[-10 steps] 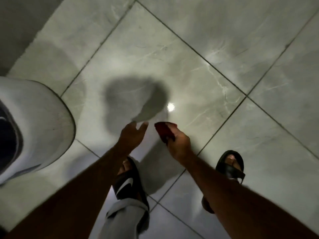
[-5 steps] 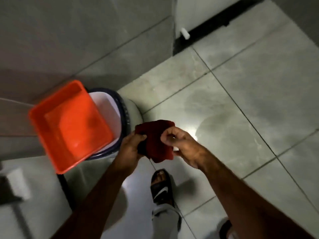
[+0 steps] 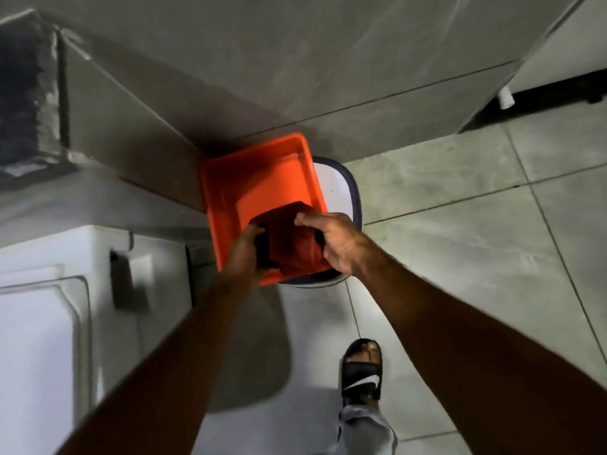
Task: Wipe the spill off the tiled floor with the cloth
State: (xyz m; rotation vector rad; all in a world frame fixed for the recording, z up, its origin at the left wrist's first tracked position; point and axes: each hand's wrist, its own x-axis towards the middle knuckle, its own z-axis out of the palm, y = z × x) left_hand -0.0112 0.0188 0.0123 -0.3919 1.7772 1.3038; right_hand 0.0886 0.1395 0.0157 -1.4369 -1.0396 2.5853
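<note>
A dark red cloth (image 3: 290,243) is bunched between both my hands, held over the near end of an orange rectangular tub (image 3: 259,182). My left hand (image 3: 244,252) grips the cloth's left side and my right hand (image 3: 335,239) grips its right side from above. The orange tub rests on top of a white bucket with a dark rim (image 3: 349,192) that stands on the grey tiled floor (image 3: 460,224). No spill shows on the floor in this view.
A white appliance (image 3: 49,307) stands at the left, close to the tub. A grey tiled wall (image 3: 295,77) runs behind the bucket. My foot in a black sandal (image 3: 363,369) stands on the floor below my right arm. Open floor lies to the right.
I have turned from the floor tile toward the bucket. The cloth went from my right hand alone to both hands and now sits over the orange tub.
</note>
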